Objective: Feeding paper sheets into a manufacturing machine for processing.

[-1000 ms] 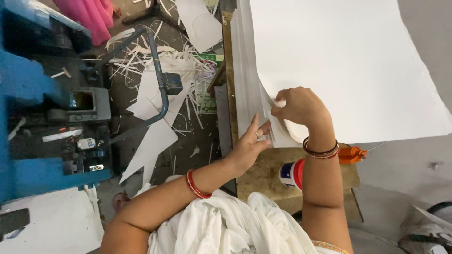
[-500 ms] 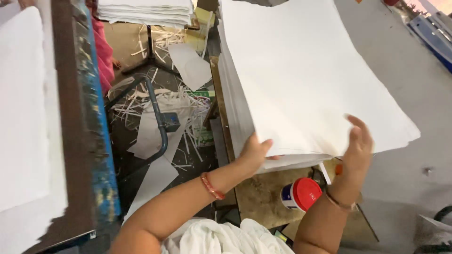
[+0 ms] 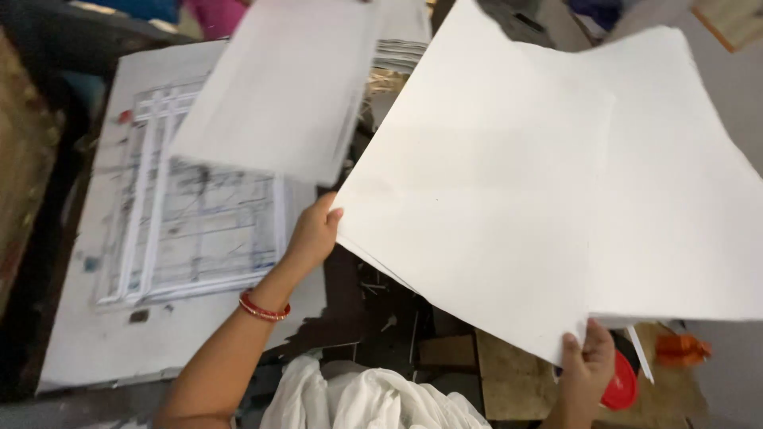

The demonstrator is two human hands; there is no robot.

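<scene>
My left hand (image 3: 313, 231) grips the left edge of a large white paper sheet (image 3: 485, 183), lifted and tilted above the work area. My right hand (image 3: 586, 367) pinches the same sheet at its lower right corner. Below the lifted sheet, at the right, lies a stack of white sheets (image 3: 691, 206). A red bangle sits on my left wrist. Another white sheet (image 3: 278, 87), blurred, hangs in the air at the upper left, over a flat board with a ruled grid (image 3: 191, 222).
A red-lidded container (image 3: 620, 385) and an orange object (image 3: 682, 348) sit on a wooden surface (image 3: 509, 381) near my right hand. Paper scraps lie on the dark floor (image 3: 381, 302) below the sheet. A pale table (image 3: 103, 342) holds the grid board at left.
Both hands have lifted the large sheet off the stack and swung it leftward. The view has turned left, bringing the grid board and a second moving sheet into sight.
</scene>
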